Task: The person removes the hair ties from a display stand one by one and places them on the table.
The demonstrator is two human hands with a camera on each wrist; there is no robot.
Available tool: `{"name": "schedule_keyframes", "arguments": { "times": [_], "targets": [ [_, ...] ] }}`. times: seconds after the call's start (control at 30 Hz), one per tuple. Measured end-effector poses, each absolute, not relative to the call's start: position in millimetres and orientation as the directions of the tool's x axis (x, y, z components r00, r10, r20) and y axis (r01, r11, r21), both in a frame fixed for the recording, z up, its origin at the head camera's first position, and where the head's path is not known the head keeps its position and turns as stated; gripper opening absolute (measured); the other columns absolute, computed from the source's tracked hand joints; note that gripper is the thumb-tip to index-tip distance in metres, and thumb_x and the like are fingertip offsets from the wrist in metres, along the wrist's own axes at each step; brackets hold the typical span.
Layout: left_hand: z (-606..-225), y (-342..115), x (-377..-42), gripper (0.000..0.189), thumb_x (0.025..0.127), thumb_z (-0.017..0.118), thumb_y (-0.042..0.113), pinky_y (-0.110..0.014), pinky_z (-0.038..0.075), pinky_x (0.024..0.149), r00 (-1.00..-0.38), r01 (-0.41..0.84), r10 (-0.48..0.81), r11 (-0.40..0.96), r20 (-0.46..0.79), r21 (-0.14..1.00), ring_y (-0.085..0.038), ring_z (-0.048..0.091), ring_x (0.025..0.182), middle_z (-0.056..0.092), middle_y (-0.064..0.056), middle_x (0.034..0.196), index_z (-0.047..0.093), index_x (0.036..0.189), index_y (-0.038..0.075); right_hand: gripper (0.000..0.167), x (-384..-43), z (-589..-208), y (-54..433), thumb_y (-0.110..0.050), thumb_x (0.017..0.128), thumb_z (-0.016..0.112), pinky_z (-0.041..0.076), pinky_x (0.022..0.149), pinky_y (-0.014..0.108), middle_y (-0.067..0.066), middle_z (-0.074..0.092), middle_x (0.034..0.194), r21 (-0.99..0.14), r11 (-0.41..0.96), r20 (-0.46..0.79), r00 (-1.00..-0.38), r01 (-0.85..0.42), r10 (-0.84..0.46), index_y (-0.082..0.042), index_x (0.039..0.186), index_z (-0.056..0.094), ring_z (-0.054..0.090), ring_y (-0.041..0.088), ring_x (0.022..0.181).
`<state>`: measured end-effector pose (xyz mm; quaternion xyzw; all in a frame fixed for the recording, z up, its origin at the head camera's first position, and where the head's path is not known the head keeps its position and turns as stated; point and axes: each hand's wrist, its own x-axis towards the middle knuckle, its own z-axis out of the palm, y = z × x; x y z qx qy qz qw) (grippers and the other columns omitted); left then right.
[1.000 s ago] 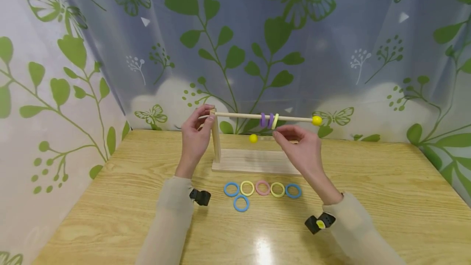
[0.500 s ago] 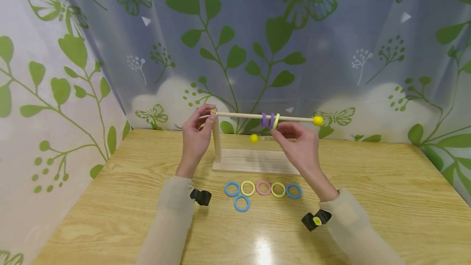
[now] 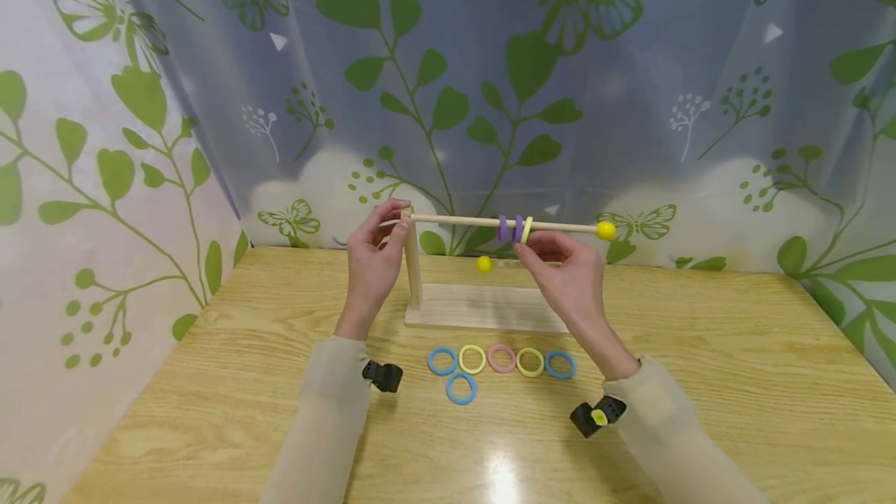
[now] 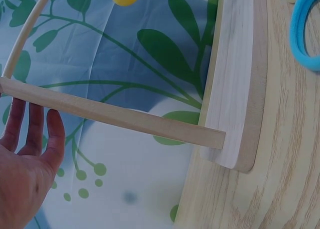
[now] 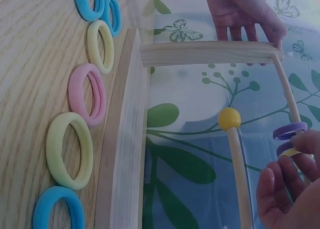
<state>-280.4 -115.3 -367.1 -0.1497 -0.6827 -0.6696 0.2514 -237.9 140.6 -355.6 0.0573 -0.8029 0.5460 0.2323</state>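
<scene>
My left hand [image 3: 373, 255] grips the top of the wooden stand's upright post [image 3: 413, 274], thumb on the near side. From that post a thin rod [image 3: 455, 219] runs right to a yellow ball end [image 3: 606, 231]. Two purple hair ties [image 3: 502, 229] and a pale yellow hair tie [image 3: 527, 231] hang around the rod's middle. My right hand [image 3: 570, 274] pinches the yellow one by its lower part, right beside the purple pair. In the right wrist view, the fingertips partly hide the yellow hair tie [image 5: 290, 152].
On the table [image 3: 245, 379], several loose hair ties lie before the stand's base [image 3: 483, 309]: blue [image 3: 442, 372], yellow [image 3: 472, 371], and pink [image 3: 501, 370] among them. A second, lower rod [image 5: 240, 179] has a yellow ball [image 3: 484, 264]. A patterned curtain [image 3: 448, 154] hangs behind.
My right hand has shifted slightly left along the rod, its thumb now closer to the purple hair ties. My left hand stays on the post, and the loose hair ties lie unmoved.
</scene>
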Motion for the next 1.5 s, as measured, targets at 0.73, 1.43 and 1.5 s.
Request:
{"name": "schedule_keyframes", "arguments": {
  "times": [0.73,1.43,1.5],
  "targets": [
    [-368,-115,-279,0.025,0.101,0.062,0.006,-0.019,0.057,0.078,-0.831,0.535,-0.138,0.066,0.539,0.842,-0.009,0.067,0.093,0.067,-0.015,0.113,0.069,0.125,0.002,0.016,-232,-353,152,-0.021,0.090,0.078,0.054,0.066,0.011,0.014,0.078,0.092,-0.836,0.446,0.446,-0.870,-0.321,0.210,-0.008,0.098,0.079,0.064,-0.004,0.072],
    [-367,-115,-279,0.025,0.101,0.062,0.007,-0.017,0.056,0.076,-0.836,0.527,-0.140,0.061,0.530,0.847,-0.008,0.067,0.092,0.067,-0.012,0.112,0.069,0.125,0.003,0.017,-228,-352,169,-0.021,0.092,0.076,0.054,0.064,0.013,0.004,0.077,0.089,-0.833,0.439,0.460,-0.862,-0.337,0.211,-0.006,0.100,0.079,0.066,-0.002,0.074],
    [-367,-114,-280,0.025,0.101,0.062,0.007,-0.017,0.056,0.076,-0.837,0.526,-0.139,0.060,0.529,0.848,-0.008,0.067,0.092,0.067,-0.011,0.112,0.069,0.125,0.003,0.018,-228,-352,171,-0.022,0.092,0.076,0.054,0.064,0.014,-0.002,0.076,0.087,-0.834,0.439,0.457,-0.864,-0.334,0.212,-0.007,0.100,0.079,0.066,-0.002,0.074]
  ]
}}
